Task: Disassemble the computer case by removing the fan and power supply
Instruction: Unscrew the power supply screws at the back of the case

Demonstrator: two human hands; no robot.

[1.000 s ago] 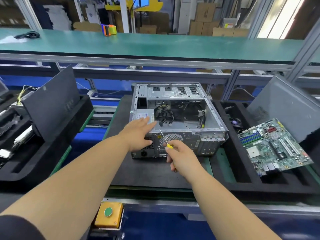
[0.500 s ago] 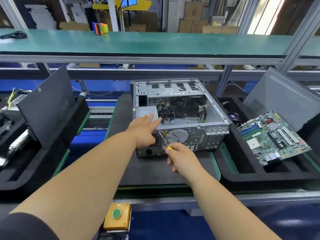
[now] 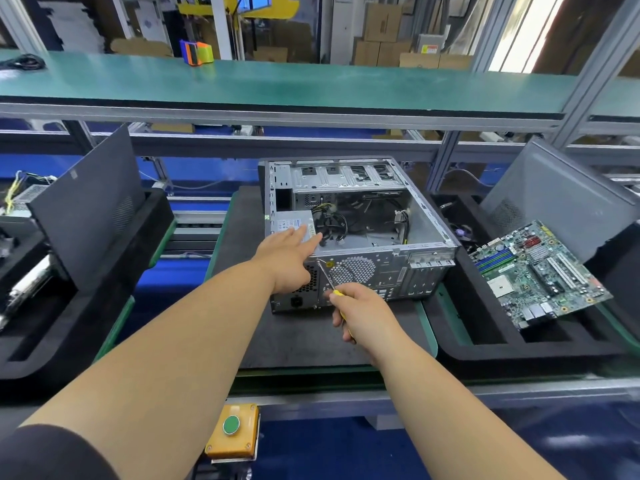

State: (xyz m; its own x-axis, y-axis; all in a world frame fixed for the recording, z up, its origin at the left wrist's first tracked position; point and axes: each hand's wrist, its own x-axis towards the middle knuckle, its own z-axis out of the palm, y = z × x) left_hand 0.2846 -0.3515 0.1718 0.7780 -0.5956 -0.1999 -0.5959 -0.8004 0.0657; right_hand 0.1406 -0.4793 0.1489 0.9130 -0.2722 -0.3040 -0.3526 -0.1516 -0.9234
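Note:
An open grey computer case lies on its side on a dark mat, its rear panel facing me. The silver power supply sits in the case's near left corner, with a bundle of black cables beside it. My left hand rests flat on the power supply and the case's rear edge, fingers spread. My right hand grips a yellow-handled screwdriver, whose tip touches the rear panel near the top left of the round fan grille. No fan shows behind the grille.
A green motherboard lies in a black foam tray at the right, with a grey side panel leaning behind it. At the left another panel leans in a foam tray. A yellow button box sits below the bench edge.
My view has shifted slightly. My left hand has slid a little further onto the power supply. The screwdriver stays at the same spot on the rear panel.

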